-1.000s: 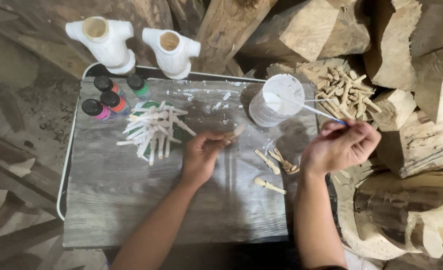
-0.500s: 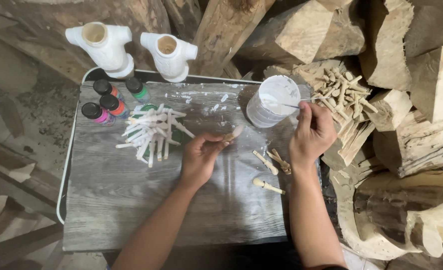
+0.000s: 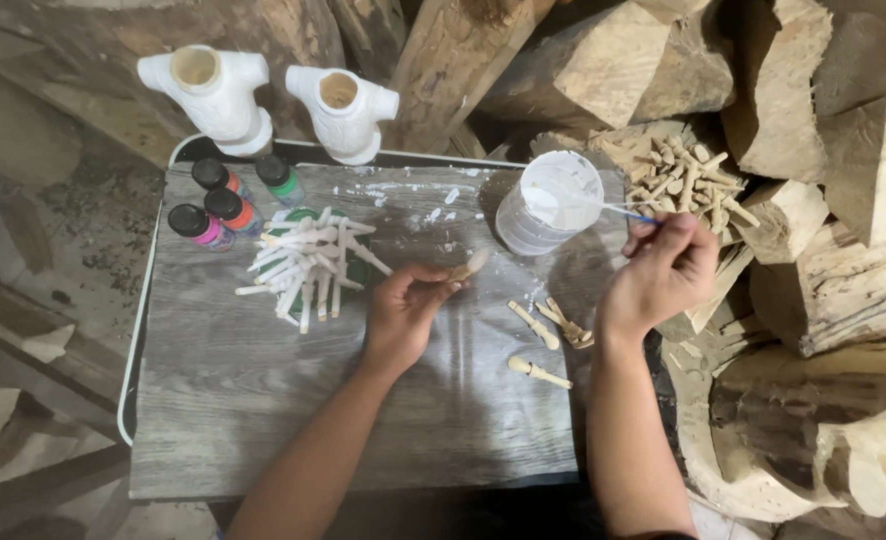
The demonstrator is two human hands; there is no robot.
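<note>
Fingers of the left hand [image 3: 403, 310] pinch a wooden peg [image 3: 468, 266].
Right hand [image 3: 663, 275] fingers clamp a paintbrush [image 3: 618, 208], its tip in the white paint cup [image 3: 548, 203] just beyond.

I see a bare wooden peg [image 3: 466, 268] in my left hand [image 3: 403, 312], matt grey wood-grain tabletop [image 3: 263, 400] beneath it, white-coated pegs [image 3: 308, 265] just left, translucent plastic cup [image 3: 548, 203] before my right hand [image 3: 663, 275], rough split logs [image 3: 823, 270] beyond
</note>
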